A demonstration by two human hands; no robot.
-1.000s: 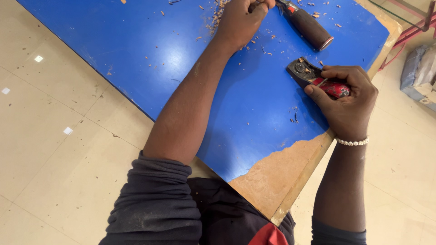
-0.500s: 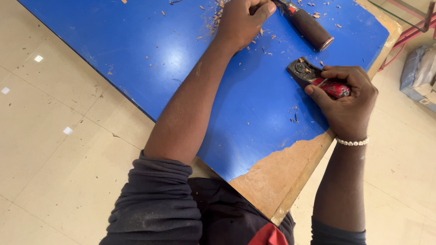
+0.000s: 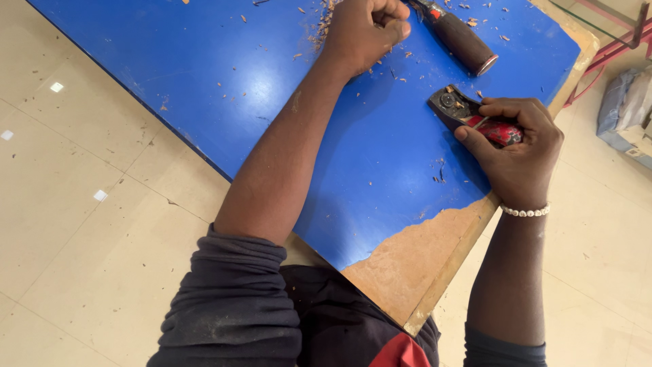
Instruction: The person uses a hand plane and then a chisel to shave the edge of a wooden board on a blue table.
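Observation:
My right hand (image 3: 519, 146) grips a small block plane (image 3: 472, 117) with a red and dark metal body, resting on the blue tabletop (image 3: 224, 75) near its right edge. My left hand (image 3: 363, 30) is closed into a fist at the top of the view, among wood shavings; whatever it holds is hidden inside the fingers. A dark tool handle (image 3: 460, 37) with a round metal end lies on the table between the two hands, just right of my left fist. A white bead bracelet (image 3: 526, 212) sits on my right wrist.
Wood shavings (image 3: 319, 27) are scattered over the far part of the table. The blue surface is worn away to bare brown board (image 3: 407, 261) at the near corner. Beige floor tiles surround the table. A red metal frame (image 3: 614, 44) and a grey bundle (image 3: 625, 102) stand at right.

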